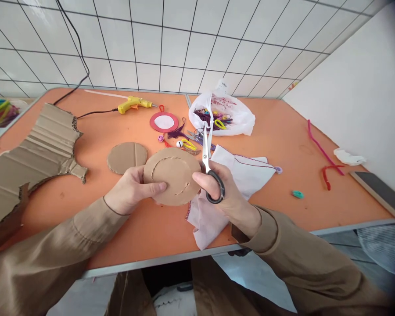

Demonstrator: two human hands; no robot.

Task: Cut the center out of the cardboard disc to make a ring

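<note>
Between my two hands is a round cardboard disc (171, 175) with an inner circle partly cut through along its upper left and lower right. My left hand (131, 188) pinches its left edge, thumb lying on the face. My right hand (227, 193) grips black-handled scissors (205, 151), blades pointing up and away from the disc, while its thumb is at the disc's right edge. A second cardboard disc (127, 158) lies flat on the table beyond my left hand. Under my right hand spreads a white cloth (250, 169) with dark red edge stitching.
A cut cardboard sheet (42, 149) covers the table's left side. At the back are a yellow glue gun (134, 104), a red-rimmed round ornament (163, 122) and a white plastic bag (243, 116) of tassels. Pipe cleaners (324, 147) and a teal piece (297, 194) lie right.
</note>
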